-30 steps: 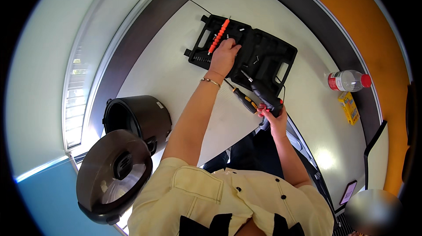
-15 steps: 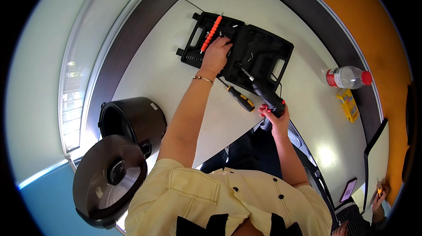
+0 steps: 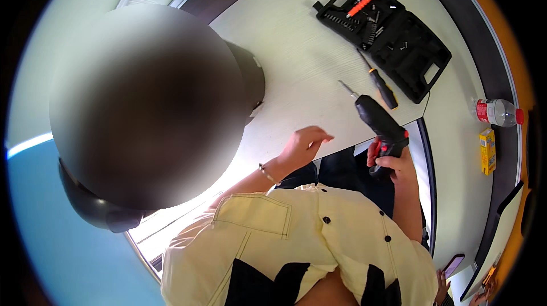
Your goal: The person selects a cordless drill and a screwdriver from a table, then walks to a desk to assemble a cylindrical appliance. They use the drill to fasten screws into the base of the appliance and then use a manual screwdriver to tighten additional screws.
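My right hand [image 3: 401, 161] is wrapped round the grip of a black cordless screwdriver [image 3: 377, 119] with red parts. Its thin metal tip points up and left over the table. My left hand [image 3: 305, 146], with a bracelet at the wrist, hovers near the table's front edge. Its fingers are loosely bent and apart from the thumb, and I see nothing in them. A hand screwdriver [image 3: 383, 88] with a black and yellow handle lies between the power tool and an open black tool case [image 3: 419, 50]. The case holds several bits and an orange flexible shaft [image 3: 363, 2].
On the left a dark cooker [image 3: 250, 75] is mostly hidden behind a large blurred patch. A clear bottle [image 3: 501, 112] with a red cap and a small yellow box [image 3: 487, 152] are at the right. Another person's hand [image 3: 443, 283] shows at the lower right, near a phone [image 3: 454, 264].
My left hand has left the tool case and come back toward my body. The cordless screwdriver is now held farther from the case. The view has shifted left.
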`<state>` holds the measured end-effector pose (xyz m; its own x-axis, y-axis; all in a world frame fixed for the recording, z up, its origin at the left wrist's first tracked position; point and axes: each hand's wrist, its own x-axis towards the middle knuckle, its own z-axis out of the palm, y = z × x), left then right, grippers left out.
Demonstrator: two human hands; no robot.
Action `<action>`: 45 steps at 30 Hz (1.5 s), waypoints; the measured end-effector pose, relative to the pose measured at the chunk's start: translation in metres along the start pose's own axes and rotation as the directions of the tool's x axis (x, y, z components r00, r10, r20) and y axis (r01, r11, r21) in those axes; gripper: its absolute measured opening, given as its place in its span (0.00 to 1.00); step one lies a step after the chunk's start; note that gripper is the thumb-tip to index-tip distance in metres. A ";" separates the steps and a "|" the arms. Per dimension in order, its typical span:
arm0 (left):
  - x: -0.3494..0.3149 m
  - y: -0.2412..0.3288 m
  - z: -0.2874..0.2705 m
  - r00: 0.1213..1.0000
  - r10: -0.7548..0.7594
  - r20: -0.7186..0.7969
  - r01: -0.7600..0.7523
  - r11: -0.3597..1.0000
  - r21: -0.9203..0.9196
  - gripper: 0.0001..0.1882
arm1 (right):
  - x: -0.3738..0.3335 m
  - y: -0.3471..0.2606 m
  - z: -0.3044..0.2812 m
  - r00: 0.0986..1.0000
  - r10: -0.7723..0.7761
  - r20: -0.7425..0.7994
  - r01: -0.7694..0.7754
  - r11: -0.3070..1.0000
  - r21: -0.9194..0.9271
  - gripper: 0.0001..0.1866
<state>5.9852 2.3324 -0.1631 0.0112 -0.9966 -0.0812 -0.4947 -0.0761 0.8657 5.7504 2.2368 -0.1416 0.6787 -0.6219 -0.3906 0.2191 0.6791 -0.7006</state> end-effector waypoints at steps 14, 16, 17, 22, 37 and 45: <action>-0.082 -0.051 -0.030 0.871 0.004 -0.492 -0.018 1.000 -0.024 0.07 | 0.053 0.085 0.060 0.982 -0.134 0.131 0.183 0.835 -0.519 0.15; -0.086 -0.055 -0.023 0.829 0.054 -0.557 -0.058 0.998 0.010 0.08 | 0.060 0.094 0.050 0.980 -0.072 0.186 0.168 0.802 -0.573 0.15; -0.083 -0.051 -0.024 0.802 0.075 -0.593 -0.052 0.997 0.056 0.09 | 0.066 0.097 0.048 0.982 -0.061 0.177 0.158 0.780 -0.605 0.16; -0.088 -0.058 -0.015 0.601 0.249 -0.759 -0.006 0.952 0.307 0.11 | 0.075 0.103 0.044 0.939 -0.111 0.325 0.271 0.821 -0.503 0.15; -0.081 -0.042 -0.106 0.208 0.768 -0.606 0.552 0.419 0.721 0.23 | 0.083 0.077 0.032 0.876 -0.132 0.463 0.333 0.861 -0.384 0.14; -0.067 -0.063 -0.139 0.213 0.804 -0.555 0.425 0.436 0.793 0.21 | 0.099 0.070 0.038 0.889 -0.140 0.435 0.372 0.776 -0.510 0.15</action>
<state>6.1365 2.3998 -0.1431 0.0872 -0.2900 0.9530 -0.9001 -0.4329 -0.0493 5.8589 2.2376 -0.2064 0.8782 -0.4783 0.0107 0.0647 0.0966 -0.9932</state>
